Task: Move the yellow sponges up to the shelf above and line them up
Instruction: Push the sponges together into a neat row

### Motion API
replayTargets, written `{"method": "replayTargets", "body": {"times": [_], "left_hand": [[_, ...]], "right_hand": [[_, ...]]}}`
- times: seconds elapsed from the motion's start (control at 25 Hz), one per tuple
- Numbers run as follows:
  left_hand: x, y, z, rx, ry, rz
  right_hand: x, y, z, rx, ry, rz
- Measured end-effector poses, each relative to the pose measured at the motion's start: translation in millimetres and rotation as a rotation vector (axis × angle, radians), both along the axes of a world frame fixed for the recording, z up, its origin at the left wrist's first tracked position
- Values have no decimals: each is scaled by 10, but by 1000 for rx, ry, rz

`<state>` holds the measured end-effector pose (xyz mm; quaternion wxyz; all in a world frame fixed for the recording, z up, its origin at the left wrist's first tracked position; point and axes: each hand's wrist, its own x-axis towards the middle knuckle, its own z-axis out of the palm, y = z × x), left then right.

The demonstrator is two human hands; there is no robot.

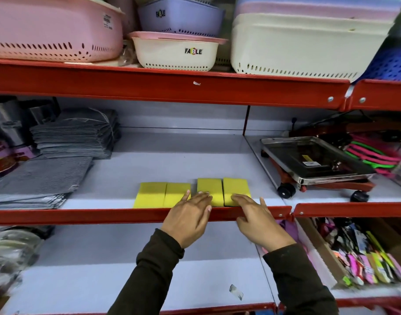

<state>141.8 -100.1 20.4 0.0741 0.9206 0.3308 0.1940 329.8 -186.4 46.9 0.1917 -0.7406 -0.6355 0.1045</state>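
Note:
Several yellow sponges lie side by side near the front edge of the middle shelf (149, 164). The two left ones (150, 194) (175, 193) touch each other; the two right ones (209, 189) (236, 186) sit slightly further back with a small gap from the left pair. My left hand (190, 221) lies flat with its fingertips on the second and third sponges. My right hand (256, 221) rests its fingertips on the front of the rightmost sponge. Neither hand grips anything. The shelf below (104, 258) holds no sponges where I can see it.
Stacks of grey cloths (74, 133) fill the middle shelf's left side. A steel tray on a wheeled red stand (313, 162) sits to the right. Plastic baskets (176, 51) crowd the top shelf. A box of small packaged items (358, 253) is at lower right.

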Motion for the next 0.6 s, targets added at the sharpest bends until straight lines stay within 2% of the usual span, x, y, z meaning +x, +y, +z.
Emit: {"method": "replayTargets", "body": {"times": [0.6], "left_hand": [[-20,-159,143,58,42,93]], "right_hand": [[-109,-58,90,-9,-7,31]]}}
